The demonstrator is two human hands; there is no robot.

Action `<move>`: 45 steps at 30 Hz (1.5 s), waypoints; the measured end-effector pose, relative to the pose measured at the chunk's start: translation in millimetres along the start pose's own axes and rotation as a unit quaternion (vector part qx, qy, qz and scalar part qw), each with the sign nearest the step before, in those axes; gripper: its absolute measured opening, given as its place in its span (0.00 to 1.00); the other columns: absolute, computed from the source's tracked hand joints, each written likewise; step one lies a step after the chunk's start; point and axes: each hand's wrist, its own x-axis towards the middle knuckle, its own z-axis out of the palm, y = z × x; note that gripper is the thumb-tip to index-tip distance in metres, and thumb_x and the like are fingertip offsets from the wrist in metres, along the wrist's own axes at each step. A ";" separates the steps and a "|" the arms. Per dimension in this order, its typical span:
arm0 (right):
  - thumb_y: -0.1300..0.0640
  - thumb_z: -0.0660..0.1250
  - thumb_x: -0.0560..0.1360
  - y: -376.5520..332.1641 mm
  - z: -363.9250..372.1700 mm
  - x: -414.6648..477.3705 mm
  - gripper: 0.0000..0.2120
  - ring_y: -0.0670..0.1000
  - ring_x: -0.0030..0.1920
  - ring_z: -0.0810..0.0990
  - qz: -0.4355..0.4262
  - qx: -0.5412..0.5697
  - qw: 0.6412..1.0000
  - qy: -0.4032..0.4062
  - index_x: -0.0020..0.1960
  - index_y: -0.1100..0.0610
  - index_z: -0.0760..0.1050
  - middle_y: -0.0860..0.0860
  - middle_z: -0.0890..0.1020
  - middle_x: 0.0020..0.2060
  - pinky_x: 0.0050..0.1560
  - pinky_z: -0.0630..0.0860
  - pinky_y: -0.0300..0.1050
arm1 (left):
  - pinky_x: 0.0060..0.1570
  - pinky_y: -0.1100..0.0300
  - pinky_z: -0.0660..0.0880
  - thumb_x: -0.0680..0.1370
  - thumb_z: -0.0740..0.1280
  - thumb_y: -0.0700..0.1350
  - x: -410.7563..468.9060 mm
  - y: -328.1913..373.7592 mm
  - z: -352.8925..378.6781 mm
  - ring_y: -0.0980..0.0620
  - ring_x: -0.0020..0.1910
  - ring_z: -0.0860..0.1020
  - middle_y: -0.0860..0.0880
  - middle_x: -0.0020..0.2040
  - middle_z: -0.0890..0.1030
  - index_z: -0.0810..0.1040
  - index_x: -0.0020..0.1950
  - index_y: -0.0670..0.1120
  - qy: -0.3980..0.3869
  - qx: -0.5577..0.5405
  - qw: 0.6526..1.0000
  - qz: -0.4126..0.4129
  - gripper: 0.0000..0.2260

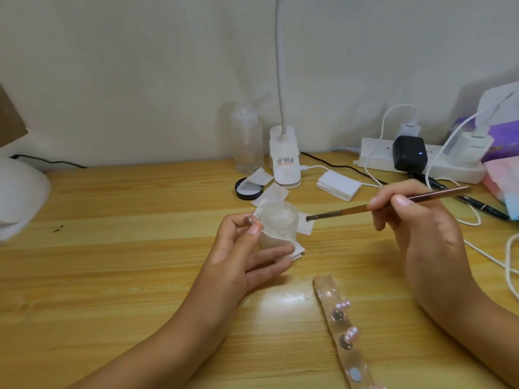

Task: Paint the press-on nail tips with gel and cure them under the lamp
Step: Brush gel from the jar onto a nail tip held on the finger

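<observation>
My left hand [247, 254] pinches a small nail tip [249, 220] between thumb and forefinger, just in front of a clear open gel jar [279, 223] that stands on white wipes. My right hand [415, 220] grips a thin brown brush [365, 207]; its dark bristles hover right of the jar. A clear holder strip [341, 329] lies near the front edge, carrying pink nail tips [351, 332] on round mounts. The white curing lamp [19, 197] sits at the far left.
A black jar lid [248, 189], a clear bottle [245, 138], a clip desk light [283, 158], a stack of white pads [338, 185], a power strip [415, 161] with chargers and loose white cables [494, 259] crowd the back and right of the wooden table [126, 248].
</observation>
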 end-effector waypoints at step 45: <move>0.60 0.60 0.72 5.3 -2.5 7.1 0.11 0.46 0.34 0.76 0.124 0.098 0.985 -0.067 0.38 0.50 0.79 0.49 0.77 0.34 0.38 0.76 0.37 | 0.39 0.67 0.73 0.65 0.70 0.54 -9.1 -1.3 4.1 0.60 0.36 0.75 0.56 0.38 0.80 0.81 0.39 0.54 -0.053 0.208 0.975 0.052 0.06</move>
